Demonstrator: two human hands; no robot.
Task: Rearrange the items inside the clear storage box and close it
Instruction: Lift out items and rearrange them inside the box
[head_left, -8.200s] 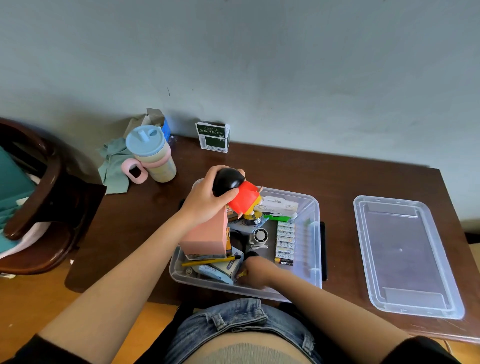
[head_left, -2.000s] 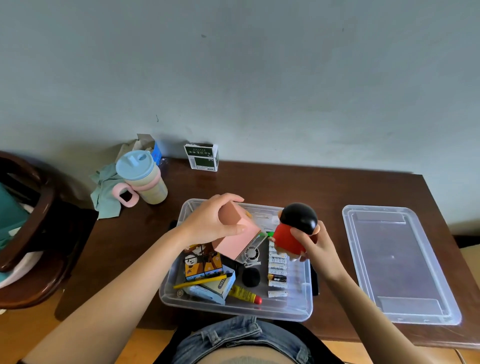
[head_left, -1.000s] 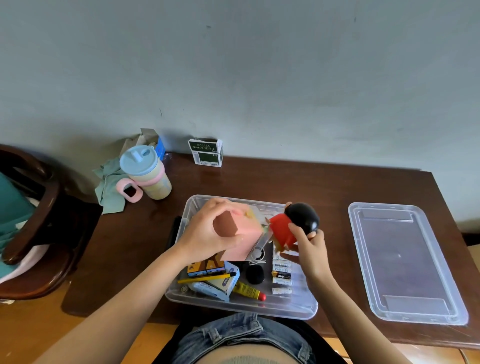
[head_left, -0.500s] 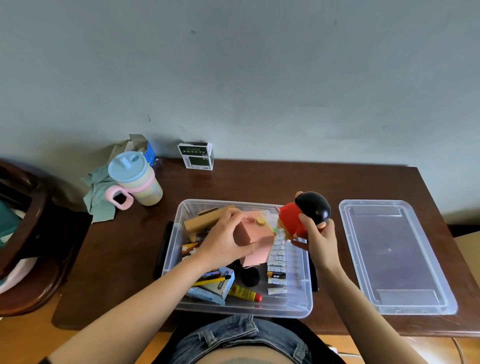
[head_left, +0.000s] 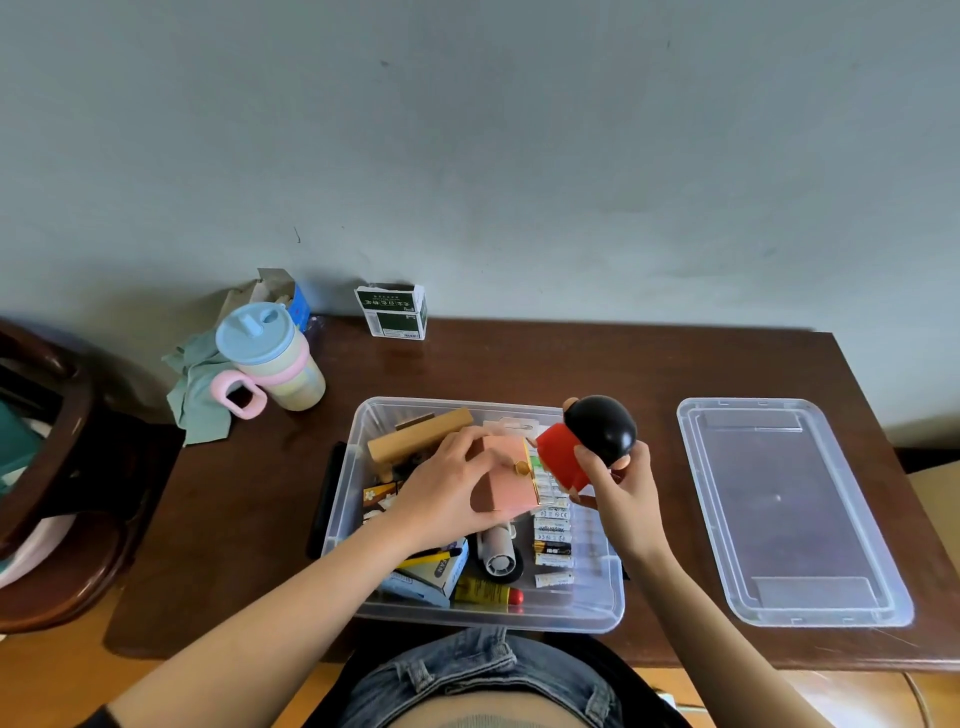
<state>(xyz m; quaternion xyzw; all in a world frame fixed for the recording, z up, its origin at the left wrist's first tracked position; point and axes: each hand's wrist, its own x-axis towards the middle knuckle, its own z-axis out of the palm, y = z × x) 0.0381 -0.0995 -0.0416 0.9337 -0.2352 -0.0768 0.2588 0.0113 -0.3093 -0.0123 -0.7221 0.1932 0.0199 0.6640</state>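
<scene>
The clear storage box (head_left: 349, 499) stands open at the table's near middle. Its clear lid (head_left: 789, 509) lies flat to the right. My left hand (head_left: 447, 486) grips a pink box (head_left: 511, 480) low over the box's middle. My right hand (head_left: 621, 491) holds a red toy figure with a black head (head_left: 597, 439) above the box's right side. Inside lie a tan wooden block (head_left: 418, 441), a row of batteries (head_left: 553, 540), a small white fan (head_left: 498, 556), a yellow glue tube (head_left: 485, 592) and a blue carton (head_left: 431, 577).
A pastel cup with a blue lid (head_left: 270, 358) and a green cloth (head_left: 195, 384) sit at the table's back left. A small green-and-white carton (head_left: 392, 312) stands against the wall. A dark wooden chair (head_left: 57, 467) is at the left. A black flat object (head_left: 324, 499) lies beside the box.
My left hand has lowered the pink box further into the storage box's middle. My right hand has kept the toy figure raised over the right side.
</scene>
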